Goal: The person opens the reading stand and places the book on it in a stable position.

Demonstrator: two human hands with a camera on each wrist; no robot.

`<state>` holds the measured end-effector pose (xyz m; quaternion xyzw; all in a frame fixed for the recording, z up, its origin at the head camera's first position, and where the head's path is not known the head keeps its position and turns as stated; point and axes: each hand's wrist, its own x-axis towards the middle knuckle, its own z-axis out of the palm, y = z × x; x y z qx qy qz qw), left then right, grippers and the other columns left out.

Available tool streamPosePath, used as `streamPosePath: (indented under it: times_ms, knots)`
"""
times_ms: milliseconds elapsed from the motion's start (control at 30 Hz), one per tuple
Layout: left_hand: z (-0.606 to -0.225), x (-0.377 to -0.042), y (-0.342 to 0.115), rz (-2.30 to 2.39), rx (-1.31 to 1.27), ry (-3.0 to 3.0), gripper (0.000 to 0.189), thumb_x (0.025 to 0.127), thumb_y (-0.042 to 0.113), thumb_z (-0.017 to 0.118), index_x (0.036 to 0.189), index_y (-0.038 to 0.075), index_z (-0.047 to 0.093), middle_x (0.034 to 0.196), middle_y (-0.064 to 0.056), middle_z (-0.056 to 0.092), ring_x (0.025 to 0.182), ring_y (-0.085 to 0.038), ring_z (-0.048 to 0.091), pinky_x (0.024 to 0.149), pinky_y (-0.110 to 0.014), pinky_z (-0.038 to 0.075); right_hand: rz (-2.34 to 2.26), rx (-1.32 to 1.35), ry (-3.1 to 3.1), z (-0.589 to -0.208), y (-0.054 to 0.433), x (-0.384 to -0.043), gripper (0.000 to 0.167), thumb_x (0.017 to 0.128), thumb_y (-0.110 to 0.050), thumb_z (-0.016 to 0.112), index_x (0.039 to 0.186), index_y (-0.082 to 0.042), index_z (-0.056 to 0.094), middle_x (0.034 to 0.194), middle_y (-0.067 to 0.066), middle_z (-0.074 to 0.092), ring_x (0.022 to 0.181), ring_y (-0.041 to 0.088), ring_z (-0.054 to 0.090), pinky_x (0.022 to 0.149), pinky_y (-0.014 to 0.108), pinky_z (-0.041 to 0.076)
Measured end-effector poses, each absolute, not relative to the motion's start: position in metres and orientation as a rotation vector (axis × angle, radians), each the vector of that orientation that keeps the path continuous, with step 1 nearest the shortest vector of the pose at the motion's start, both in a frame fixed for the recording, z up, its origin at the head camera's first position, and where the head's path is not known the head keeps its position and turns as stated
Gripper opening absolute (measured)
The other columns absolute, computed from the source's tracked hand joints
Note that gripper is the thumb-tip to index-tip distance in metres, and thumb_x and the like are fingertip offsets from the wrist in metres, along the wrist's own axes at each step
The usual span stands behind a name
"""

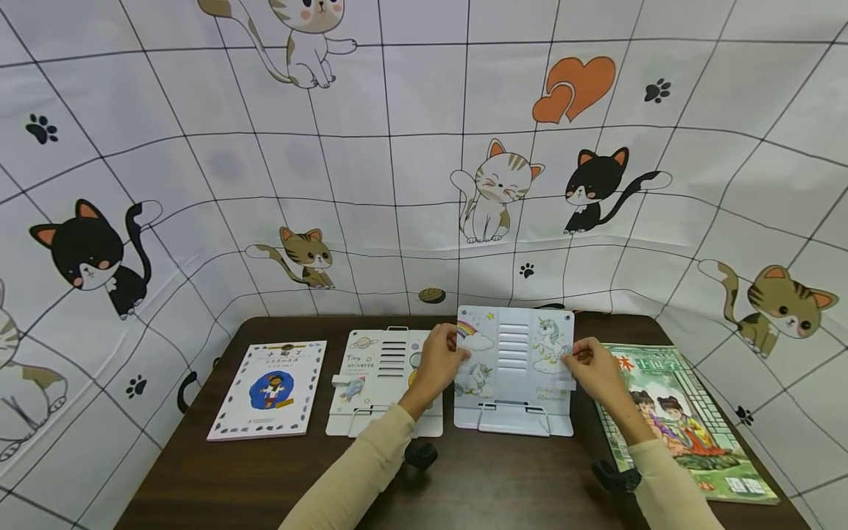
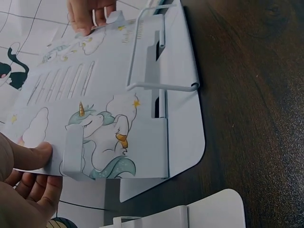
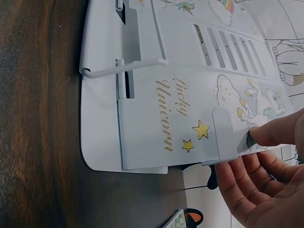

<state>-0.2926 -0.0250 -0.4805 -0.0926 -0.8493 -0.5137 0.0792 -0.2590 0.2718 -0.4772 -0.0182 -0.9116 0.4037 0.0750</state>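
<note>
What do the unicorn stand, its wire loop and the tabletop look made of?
Unicorn stand: probably painted metal sheet, smooth and satiny; thin panel, cut slots and folded tabs suggest it.
Wire loop: likely metal rod, smoothly coated white; slim, rounded bends.
Tabletop: dark wood or laminate, slightly glossy; grain streaks fit either.

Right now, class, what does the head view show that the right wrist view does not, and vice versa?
Only head: the left hand, the white book and the "Tiny universe" stand.
Only right wrist: the palm side of the right hand.
Both: the unicorn stand, the right hand pinching its edge, and the dark table.
</note>
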Motion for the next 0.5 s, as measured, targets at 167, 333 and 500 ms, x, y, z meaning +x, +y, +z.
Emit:
streamPosePath:
  times_ms: [167,333,500]
  knots:
    - [-0.477,-0.290,-0.025,-1.544,-0.306,-2.500,0.027,0.092,-0.002,0.079,0.115,-0.002,0.065,0.101,-0.010,0.059,0.088,-0.016,0.055,0.077,-0.025,0.049,1.237,-0.037,-2.690,-0.469,0.270,-0.250,0.034,0.104,-0.022,0.069,0.123,0.004,0.057,0.112,0.021,0.068,0.085,0.013,0.065,0.070,0.025,0.054]
    - [-0.473,-0.287,-0.024,-1.549,-0.347,-2.461,0.027,0.091,-0.004,0.080,0.113,-0.003,0.065,0.100,-0.012,0.060,0.088,-0.017,0.058,0.077,-0.024,0.051,1.253,-0.024,-2.668,-0.467,0.272,-0.244,0.034,0.104,-0.024,0.071,0.122,0.001,0.057,0.110,0.020,0.070,0.079,0.009,0.066,0.069,0.023,0.056]
    - [-0.472,-0.289,-0.025,-1.518,-0.386,-2.438,0.027,0.090,-0.004,0.081,0.112,-0.004,0.065,0.099,-0.012,0.060,0.087,-0.017,0.059,0.076,-0.023,0.053,1.250,-0.010,-2.663,-0.470,0.276,-0.241,0.030,0.103,-0.024,0.073,0.114,-0.001,0.058,0.100,0.016,0.073,0.073,0.017,0.071,0.069,0.026,0.055]
